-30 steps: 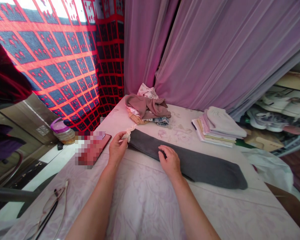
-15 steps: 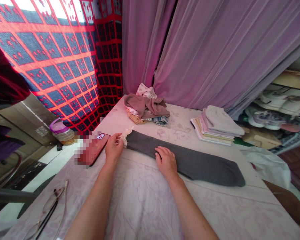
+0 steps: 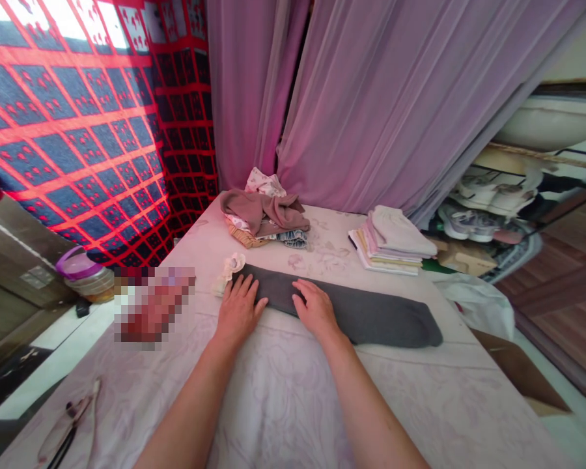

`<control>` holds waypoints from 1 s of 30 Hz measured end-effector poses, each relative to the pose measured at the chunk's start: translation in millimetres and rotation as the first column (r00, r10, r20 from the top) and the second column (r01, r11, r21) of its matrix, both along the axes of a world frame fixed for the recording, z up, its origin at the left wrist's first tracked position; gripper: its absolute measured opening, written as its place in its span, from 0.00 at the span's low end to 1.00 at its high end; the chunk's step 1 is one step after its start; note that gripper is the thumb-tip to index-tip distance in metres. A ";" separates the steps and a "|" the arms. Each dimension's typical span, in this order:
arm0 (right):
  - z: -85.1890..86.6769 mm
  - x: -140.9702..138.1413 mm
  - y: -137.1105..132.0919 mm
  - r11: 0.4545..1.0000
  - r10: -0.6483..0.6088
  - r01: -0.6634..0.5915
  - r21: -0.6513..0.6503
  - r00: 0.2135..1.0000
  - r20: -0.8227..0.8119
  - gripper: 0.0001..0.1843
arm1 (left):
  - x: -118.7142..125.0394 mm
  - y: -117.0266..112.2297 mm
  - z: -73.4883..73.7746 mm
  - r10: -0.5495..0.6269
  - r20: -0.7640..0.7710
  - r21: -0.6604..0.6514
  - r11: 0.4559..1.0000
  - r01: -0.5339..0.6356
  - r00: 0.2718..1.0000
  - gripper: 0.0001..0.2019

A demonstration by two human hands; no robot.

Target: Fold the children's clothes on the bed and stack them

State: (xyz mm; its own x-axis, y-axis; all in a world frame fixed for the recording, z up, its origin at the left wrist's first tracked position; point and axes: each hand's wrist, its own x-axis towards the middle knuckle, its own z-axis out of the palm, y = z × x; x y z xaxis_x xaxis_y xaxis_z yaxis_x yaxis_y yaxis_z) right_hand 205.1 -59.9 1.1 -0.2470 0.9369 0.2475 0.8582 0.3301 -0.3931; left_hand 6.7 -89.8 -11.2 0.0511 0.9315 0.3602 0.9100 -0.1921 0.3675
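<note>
A long grey garment point(image 3: 366, 316) lies folded into a narrow strip across the bed point(image 3: 283, 397). A white lace frill point(image 3: 229, 268) sticks out at its left end. My left hand point(image 3: 239, 309) lies flat and open on that left end, fingers spread. My right hand point(image 3: 315, 307) rests flat and open on the strip a little to the right. Neither hand grips anything.
A heap of unfolded clothes point(image 3: 266, 215) sits at the back of the bed, a stack of folded clothes point(image 3: 393, 240) at the back right. A blurred red object point(image 3: 151, 303) lies left of my hands, spectacles point(image 3: 68, 433) near the front left. Purple curtains point(image 3: 371, 98) hang behind.
My left hand has let go of the lace end and now lies flat on the grey garment. My right hand has slid left along it. The view has shifted right.
</note>
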 end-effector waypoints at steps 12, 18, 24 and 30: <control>-7.5 96.4 -4.3 0.987 -0.127 0.148 -0.057 0.952 0.279 0.26 | -4.4 5.5 -13.5 0.029 -0.102 0.049 0.998 -0.025 0.994 0.23; -7.6 170.7 -20.7 0.907 -0.418 0.404 0.117 0.834 0.361 0.24 | -4.3 5.9 -12.2 0.030 -0.119 0.042 0.999 -0.025 0.992 0.25; -25.7 207.5 -29.1 0.890 -0.457 0.418 0.183 0.807 0.374 0.24 | -3.0 5.1 -8.3 0.045 -0.188 0.033 0.999 -0.039 0.981 0.24; -35.8 206.9 -26.9 0.845 -0.445 0.376 0.381 0.888 0.111 0.20 | -1.2 6.2 -7.7 0.063 -0.261 0.039 0.998 -0.054 0.963 0.25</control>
State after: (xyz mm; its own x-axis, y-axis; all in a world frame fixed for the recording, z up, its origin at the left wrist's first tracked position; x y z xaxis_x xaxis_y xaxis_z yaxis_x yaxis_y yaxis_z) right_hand 412.0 -86.8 -34.7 0.0673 0.8280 0.5566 0.9901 0.0132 -0.1394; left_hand 5.5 -83.7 -18.9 0.0932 0.9243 0.3700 0.9836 -0.1431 0.1097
